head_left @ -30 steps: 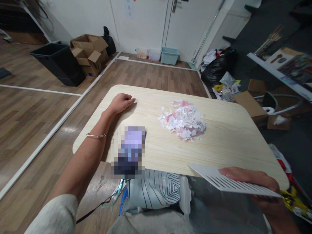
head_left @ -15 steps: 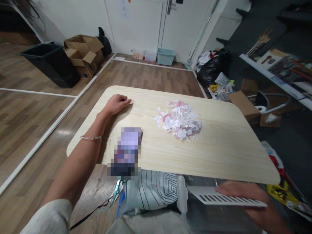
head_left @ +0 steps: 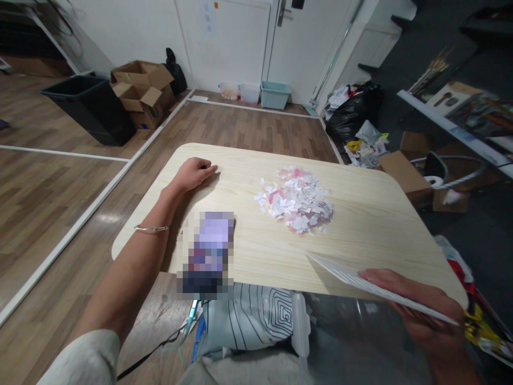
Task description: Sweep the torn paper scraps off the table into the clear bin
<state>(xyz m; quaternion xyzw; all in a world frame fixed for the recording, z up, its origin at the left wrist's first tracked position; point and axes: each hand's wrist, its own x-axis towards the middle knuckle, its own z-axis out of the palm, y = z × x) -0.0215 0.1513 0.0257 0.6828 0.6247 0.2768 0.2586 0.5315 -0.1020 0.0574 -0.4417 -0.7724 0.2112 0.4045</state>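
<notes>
A pile of small white and pink paper scraps (head_left: 297, 200) lies near the middle of the light wooden table (head_left: 372, 230). My left hand (head_left: 195, 172) rests on the table's far left part, fingers curled, holding nothing; a thin bangle circles that forearm. My right hand (head_left: 420, 307) grips a flat white slotted panel (head_left: 352, 278) at the table's near right edge, its tip pointing toward the scraps. A blurred purple and dark object (head_left: 208, 251) sits at the near edge between my arms.
A clear plastic container (head_left: 320, 326) and a patterned cloth (head_left: 256, 315) sit below the table's near edge. On the floor stand a black bin (head_left: 90, 107), cardboard boxes (head_left: 144, 91), a teal tub (head_left: 275, 93), and black rubbish bags (head_left: 352, 109). A shelf (head_left: 460, 117) runs at right.
My right hand dipped the white panel below the table's edge, then raised it again above the near right edge, tilted flatter. My left hand stayed still.
</notes>
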